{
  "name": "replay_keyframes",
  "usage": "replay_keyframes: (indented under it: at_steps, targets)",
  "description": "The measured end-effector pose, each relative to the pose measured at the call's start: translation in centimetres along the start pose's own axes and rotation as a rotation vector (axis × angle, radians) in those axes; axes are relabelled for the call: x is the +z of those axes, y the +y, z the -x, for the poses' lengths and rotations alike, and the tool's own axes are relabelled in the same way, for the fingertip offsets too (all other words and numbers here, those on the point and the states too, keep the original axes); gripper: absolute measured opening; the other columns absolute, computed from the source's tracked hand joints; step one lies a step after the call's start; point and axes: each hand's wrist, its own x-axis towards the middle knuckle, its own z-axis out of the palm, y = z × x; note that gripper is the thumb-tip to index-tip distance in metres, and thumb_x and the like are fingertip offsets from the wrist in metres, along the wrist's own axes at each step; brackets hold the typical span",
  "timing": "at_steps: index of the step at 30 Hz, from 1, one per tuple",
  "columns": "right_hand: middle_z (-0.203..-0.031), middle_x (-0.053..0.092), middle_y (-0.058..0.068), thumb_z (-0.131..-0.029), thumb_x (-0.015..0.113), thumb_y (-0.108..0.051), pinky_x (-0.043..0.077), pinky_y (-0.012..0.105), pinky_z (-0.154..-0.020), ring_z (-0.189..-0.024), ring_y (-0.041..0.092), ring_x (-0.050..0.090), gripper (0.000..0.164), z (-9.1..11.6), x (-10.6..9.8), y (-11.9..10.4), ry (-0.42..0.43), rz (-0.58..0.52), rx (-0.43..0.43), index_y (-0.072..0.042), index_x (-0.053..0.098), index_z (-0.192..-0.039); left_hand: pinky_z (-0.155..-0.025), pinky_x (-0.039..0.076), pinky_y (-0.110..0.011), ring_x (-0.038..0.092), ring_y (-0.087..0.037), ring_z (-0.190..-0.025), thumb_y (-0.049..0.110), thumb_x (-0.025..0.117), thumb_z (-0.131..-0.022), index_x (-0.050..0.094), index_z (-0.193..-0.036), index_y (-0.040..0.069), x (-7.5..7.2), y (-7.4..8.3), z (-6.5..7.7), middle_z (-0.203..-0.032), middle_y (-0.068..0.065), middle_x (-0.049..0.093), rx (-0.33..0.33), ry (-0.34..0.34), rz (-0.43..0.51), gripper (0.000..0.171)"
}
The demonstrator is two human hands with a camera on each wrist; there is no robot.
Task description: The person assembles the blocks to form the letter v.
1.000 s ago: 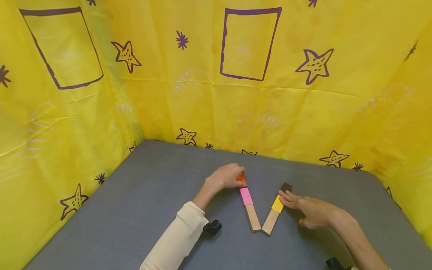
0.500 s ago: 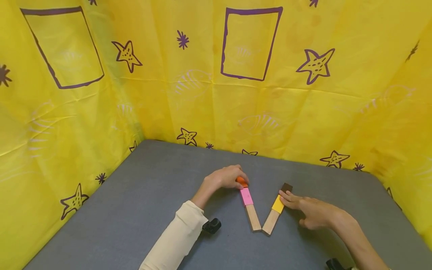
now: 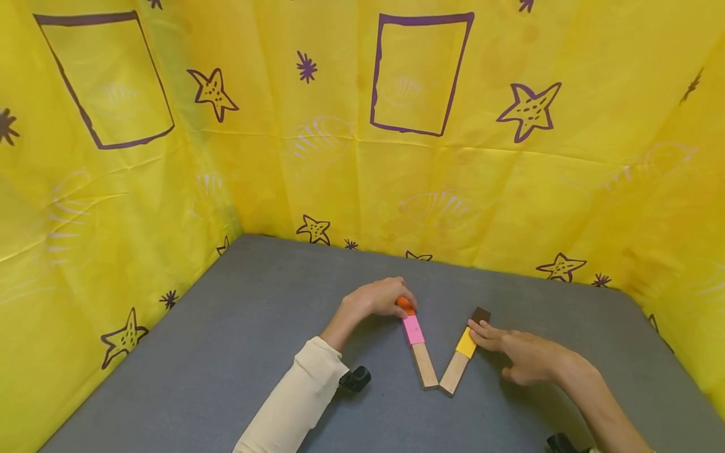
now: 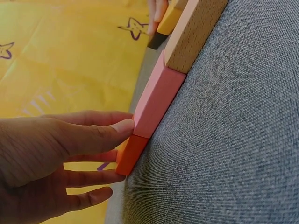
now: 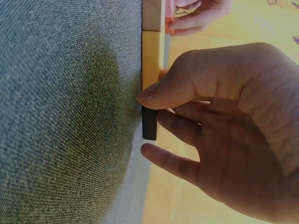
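Note:
Two rows of blocks form a V on the grey surface. My left hand [image 3: 378, 298] pinches the orange block [image 4: 132, 154] at the far end of the left row. Its thumb tip lies by the seam with the pink block [image 3: 413, 329], and a plain wooden block [image 3: 425, 366] follows. On the right, a plain wooden block [image 3: 454, 372], a yellow block [image 3: 466, 343] and a dark brown block [image 3: 481, 315] lie end to end. My right hand [image 3: 523, 353] rests extended fingertips near the yellow-brown seam; its thumb hangs apart, overlapping the blocks in the right wrist view.
The grey surface [image 3: 255, 314] stretches around both rows. Yellow cloth [image 3: 260, 182] with purple stars and fish drawings rises behind it and along the sides. A dark device [image 3: 355, 379] sits at the left wrist, and another [image 3: 561, 442] at the right.
The left hand's fingers have shifted slightly around the orange block, which now lies against the pink block and shows a rounder visible part. The right hand and its row stay put.

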Motion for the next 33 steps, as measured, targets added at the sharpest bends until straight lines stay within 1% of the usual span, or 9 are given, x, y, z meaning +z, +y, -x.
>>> replay_keyframes:
  at_steps: [6, 15, 23, 30, 33]
  targets:
    - [-0.168, 0.037, 0.019, -0.076, 0.071, 0.009, 0.035, 0.076, -0.112, -0.148, 0.052, 0.042, 0.085, -0.03, 0.07, 0.07, 0.004, 0.007, -0.003, -0.007, 0.048, -0.156, -0.103, 0.05, -0.032, 0.058, -0.019, -0.116, 0.02, 0.076, -0.096, 0.078, -0.124, 0.018, 0.01, 0.06, -0.02, -0.123, -0.006, 0.07, 0.007, -0.007, 0.002, 0.028]
    - [-0.167, 0.038, 0.021, -0.076, 0.072, 0.009, 0.037, 0.075, -0.109, -0.146, 0.053, 0.044, 0.085, 0.01, 0.04, 0.26, 0.009, 0.027, -0.036, -0.006, 0.049, -0.156, -0.101, 0.049, -0.03, 0.058, -0.019, -0.114, 0.021, 0.076, -0.096, 0.078, -0.126, 0.019, -0.11, 0.17, 0.03, -0.123, -0.006, 0.069, 0.011, -0.021, -0.016, 0.029]
    - [-0.168, 0.038, 0.019, -0.077, 0.072, 0.009, 0.041, 0.071, -0.109, -0.147, 0.051, 0.043, 0.085, -0.03, -0.07, 0.22, 0.001, 0.04, -0.03, -0.008, 0.048, -0.156, -0.103, 0.049, -0.029, 0.058, -0.019, -0.115, 0.021, 0.076, -0.097, 0.077, -0.127, 0.019, -0.19, 0.13, 0.02, -0.125, -0.005, 0.069, 0.023, -0.029, -0.028, 0.031]
    - [-0.168, 0.04, 0.015, -0.078, 0.073, 0.008, 0.045, 0.066, -0.108, -0.147, 0.047, 0.046, 0.084, -0.03, -0.13, 0.23, 0.0, 0.09, -0.025, -0.011, 0.049, -0.156, -0.103, 0.049, -0.03, 0.057, -0.019, -0.116, 0.022, 0.075, -0.097, 0.076, -0.129, 0.02, -0.32, 0.28, 0.13, -0.126, -0.006, 0.068, 0.021, -0.043, -0.019, 0.032]
    - [-0.167, 0.04, 0.015, -0.078, 0.074, 0.007, 0.045, 0.066, -0.108, -0.147, 0.046, 0.046, 0.083, -0.05, -0.1, 0.21, 0.005, 0.105, -0.036, -0.011, 0.05, -0.156, -0.103, 0.049, -0.03, 0.057, -0.019, -0.116, 0.022, 0.076, -0.097, 0.076, -0.128, 0.019, -0.34, 0.27, 0.15, -0.126, -0.006, 0.068, 0.025, -0.042, -0.016, 0.032]
